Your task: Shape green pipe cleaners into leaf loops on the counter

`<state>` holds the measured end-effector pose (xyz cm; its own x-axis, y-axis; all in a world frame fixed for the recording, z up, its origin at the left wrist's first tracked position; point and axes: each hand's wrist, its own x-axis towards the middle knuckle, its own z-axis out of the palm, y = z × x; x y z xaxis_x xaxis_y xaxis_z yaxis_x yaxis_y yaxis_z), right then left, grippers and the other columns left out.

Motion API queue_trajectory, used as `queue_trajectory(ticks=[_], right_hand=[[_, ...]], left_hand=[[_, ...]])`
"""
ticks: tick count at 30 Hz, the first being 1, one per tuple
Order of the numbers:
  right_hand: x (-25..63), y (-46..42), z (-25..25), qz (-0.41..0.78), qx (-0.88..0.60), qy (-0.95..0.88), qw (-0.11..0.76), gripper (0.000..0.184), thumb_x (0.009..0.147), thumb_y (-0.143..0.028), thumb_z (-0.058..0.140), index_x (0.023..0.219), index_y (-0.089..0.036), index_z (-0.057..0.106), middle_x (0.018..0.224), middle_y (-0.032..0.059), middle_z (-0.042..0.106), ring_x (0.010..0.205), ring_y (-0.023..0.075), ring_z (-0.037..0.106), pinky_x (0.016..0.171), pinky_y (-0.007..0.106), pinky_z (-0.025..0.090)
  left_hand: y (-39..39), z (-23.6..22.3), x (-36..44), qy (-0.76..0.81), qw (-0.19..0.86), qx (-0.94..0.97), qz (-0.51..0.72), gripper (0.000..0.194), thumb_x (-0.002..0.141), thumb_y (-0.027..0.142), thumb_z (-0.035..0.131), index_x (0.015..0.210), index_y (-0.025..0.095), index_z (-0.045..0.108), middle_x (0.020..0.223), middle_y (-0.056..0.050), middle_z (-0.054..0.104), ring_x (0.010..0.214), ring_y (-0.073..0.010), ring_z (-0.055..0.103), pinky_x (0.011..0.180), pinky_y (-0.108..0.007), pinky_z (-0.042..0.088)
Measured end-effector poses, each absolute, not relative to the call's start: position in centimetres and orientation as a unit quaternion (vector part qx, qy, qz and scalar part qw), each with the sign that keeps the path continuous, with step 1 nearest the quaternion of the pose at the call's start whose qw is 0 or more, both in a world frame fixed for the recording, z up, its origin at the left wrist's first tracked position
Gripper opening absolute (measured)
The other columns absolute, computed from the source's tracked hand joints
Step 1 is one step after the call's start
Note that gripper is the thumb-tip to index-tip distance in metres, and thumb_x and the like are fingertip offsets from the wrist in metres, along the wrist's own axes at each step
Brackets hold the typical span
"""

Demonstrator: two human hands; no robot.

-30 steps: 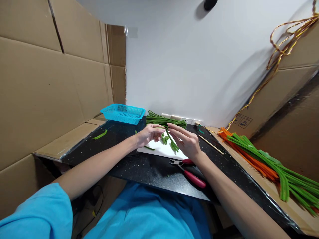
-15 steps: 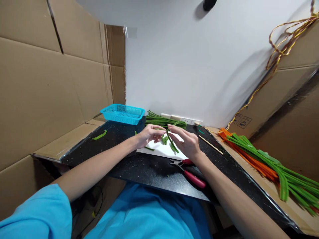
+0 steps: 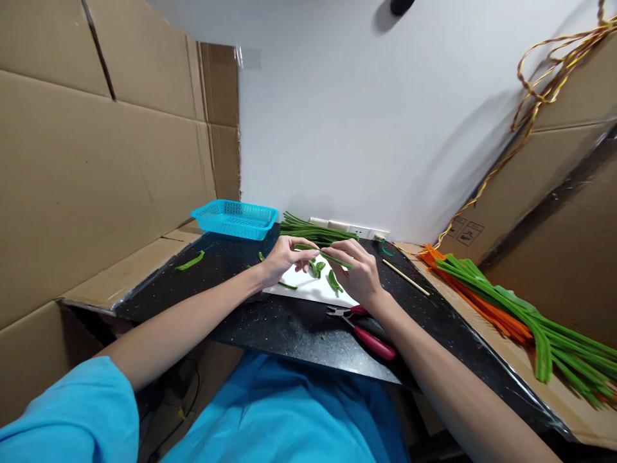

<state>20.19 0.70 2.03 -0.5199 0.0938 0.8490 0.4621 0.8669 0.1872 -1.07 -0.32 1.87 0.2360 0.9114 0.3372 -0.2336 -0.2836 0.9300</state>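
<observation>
Between my two hands runs a green pipe cleaner (image 3: 338, 260), one end under my left fingers and the other crossing my right fingers. My left hand (image 3: 287, 258) pinches it with thumb and fingertips. My right hand (image 3: 357, 270) is closed on it from the other side, the fingertips of both hands nearly meeting. Below them lies a white sheet (image 3: 308, 294) with short bent green pieces (image 3: 333, 281) on it. Red-handled cutting pliers (image 3: 373, 343) rest with jaws apart on the black tabletop (image 3: 284, 334), near my right wrist.
Behind my hands lies a bundle of green stems (image 3: 313, 226). A blue basket (image 3: 235, 220) stands at the back left, a green strip (image 3: 190, 260) before it. To the right are a wooden stick (image 3: 405, 278), orange strips (image 3: 501, 315) and green strips (image 3: 542, 347). Cardboard walls (image 3: 144, 161) flank the table.
The pipe cleaner has turned from hanging down steeply to lying more level across my fingers. My right hand has shifted slightly left; its fingers have curled more.
</observation>
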Motion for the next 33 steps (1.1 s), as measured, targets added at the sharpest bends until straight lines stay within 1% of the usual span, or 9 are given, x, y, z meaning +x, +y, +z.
queue_trajectory(ticks=[3, 8, 11, 14, 17, 20, 25, 28, 33], right_hand=[[19.8, 0.7, 1.7, -0.169, -0.182, -0.846, 0.472, 0.019, 0.102, -0.019, 0.059, 0.109, -0.021, 0.076, 0.101, 0.0107, 0.075, 0.088, 0.0224, 0.070, 0.077, 0.036, 0.059], [18.3, 0.1, 1.5, -0.021, -0.270, -0.815, 0.512, 0.020, 0.100, -0.028, 0.060, 0.091, -0.019, 0.074, 0.091, 0.0086, 0.072, 0.066, 0.0162, 0.061, 0.063, 0.031, 0.051], [17.5, -0.1, 1.9, 0.176, -0.326, -0.761, 0.532, 0.024, 0.091, -0.037, 0.071, 0.078, -0.017, 0.072, 0.075, 0.0062, 0.067, 0.061, 0.0163, 0.057, 0.058, 0.030, 0.046], [17.2, 0.1, 2.5, 0.462, -0.353, -0.650, 0.490, 0.029, 0.075, -0.040, 0.083, 0.071, -0.015, 0.071, 0.058, -0.0007, 0.052, 0.052, 0.0119, 0.044, 0.050, 0.027, 0.035], [17.4, 0.2, 2.9, 0.641, -0.320, -0.553, 0.425, 0.029, 0.060, -0.032, 0.090, 0.070, -0.013, 0.071, 0.061, -0.0024, 0.051, 0.053, 0.0084, 0.037, 0.048, 0.025, 0.027], [17.6, 0.2, 3.0, 0.654, -0.304, -0.549, 0.423, 0.032, 0.060, -0.032, 0.093, 0.071, -0.013, 0.072, 0.063, -0.0024, 0.052, 0.054, 0.0076, 0.036, 0.049, 0.025, 0.024], [17.7, 0.2, 2.6, 0.547, -0.300, -0.616, 0.481, 0.037, 0.070, -0.046, 0.091, 0.072, -0.014, 0.073, 0.056, -0.0044, 0.047, 0.051, 0.0085, 0.036, 0.049, 0.026, 0.029], [17.8, 0.3, 2.3, 0.497, -0.303, -0.646, 0.493, 0.040, 0.074, -0.053, 0.087, 0.073, -0.016, 0.073, 0.055, -0.0034, 0.050, 0.051, 0.0103, 0.042, 0.049, 0.027, 0.035], [17.8, 0.3, 2.0, 0.453, -0.317, -0.668, 0.499, 0.044, 0.074, -0.058, 0.086, 0.077, -0.016, 0.073, 0.061, -0.0005, 0.059, 0.051, 0.0107, 0.046, 0.046, 0.025, 0.039]], left_hand=[[-0.4, 1.9, -0.9, 0.291, 0.514, 0.594, 0.547, 0.035, 0.068, 0.035, 0.092, 0.087, 0.009, 0.078, 0.053, 0.000, 0.064, 0.044, -0.0098, 0.057, 0.041, -0.020, 0.036], [-0.3, 1.7, -0.9, 0.302, 0.473, 0.611, 0.559, 0.033, 0.072, 0.034, 0.088, 0.090, 0.008, 0.078, 0.050, -0.001, 0.065, 0.043, -0.0094, 0.056, 0.042, -0.019, 0.037], [-0.1, 1.7, -1.1, 0.321, 0.413, 0.637, 0.567, 0.029, 0.074, 0.032, 0.086, 0.088, 0.008, 0.079, 0.051, -0.002, 0.065, 0.042, -0.0097, 0.057, 0.042, -0.019, 0.039], [-0.1, 2.0, -1.4, 0.324, 0.340, 0.678, 0.565, 0.023, 0.073, 0.028, 0.086, 0.083, 0.009, 0.079, 0.063, -0.005, 0.070, 0.046, -0.0118, 0.063, 0.044, -0.021, 0.047], [-0.2, 2.4, -1.8, 0.318, 0.271, 0.725, 0.547, 0.014, 0.075, 0.023, 0.082, 0.082, 0.010, 0.080, 0.079, -0.008, 0.075, 0.051, -0.0125, 0.067, 0.049, -0.023, 0.054], [-0.3, 2.6, -2.0, 0.331, 0.279, 0.726, 0.534, 0.015, 0.076, 0.024, 0.082, 0.084, 0.011, 0.081, 0.074, -0.007, 0.075, 0.052, -0.0124, 0.066, 0.048, -0.022, 0.052], [-0.2, 2.5, -1.9, 0.355, 0.393, 0.667, 0.523, 0.030, 0.075, 0.034, 0.086, 0.090, 0.009, 0.079, 0.054, -0.002, 0.066, 0.044, -0.0117, 0.060, 0.038, -0.019, 0.037], [0.0, 2.4, -1.7, 0.351, 0.424, 0.649, 0.525, 0.036, 0.071, 0.036, 0.090, 0.091, 0.009, 0.078, 0.057, -0.002, 0.067, 0.046, -0.0117, 0.060, 0.038, -0.019, 0.038], [0.3, 1.9, -1.6, 0.336, 0.456, 0.644, 0.514, 0.038, 0.076, 0.040, 0.086, 0.096, 0.009, 0.077, 0.071, -0.006, 0.071, 0.048, -0.0125, 0.064, 0.038, -0.020, 0.041]])
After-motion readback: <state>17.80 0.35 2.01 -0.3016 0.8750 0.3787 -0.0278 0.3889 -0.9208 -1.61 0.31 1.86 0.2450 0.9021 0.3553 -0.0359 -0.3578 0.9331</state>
